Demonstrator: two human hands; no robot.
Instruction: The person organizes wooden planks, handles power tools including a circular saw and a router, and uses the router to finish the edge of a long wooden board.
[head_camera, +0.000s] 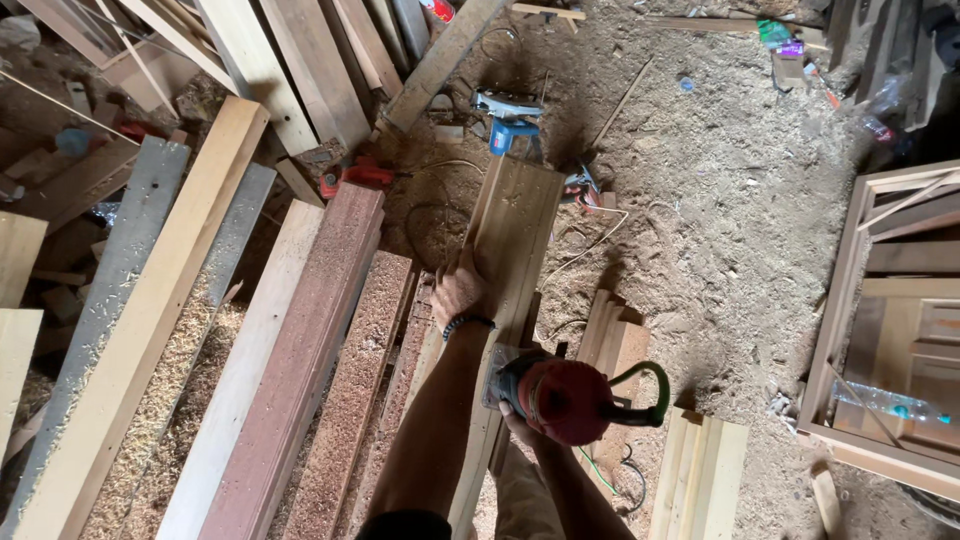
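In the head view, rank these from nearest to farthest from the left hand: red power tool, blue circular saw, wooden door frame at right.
From the left hand, flat on the pale plank:
1. Red power tool, just below it, under the right hand.
2. Blue circular saw, up on the sawdust floor.
3. Wooden door frame, far right.

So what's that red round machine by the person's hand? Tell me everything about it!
The red power tool has a rounded red top, a teal body and a green looping cord or handle at its right side. It sits on a long pale wooden plank. The right hand grips it from below; the left hand presses flat on the plank ahead of it.
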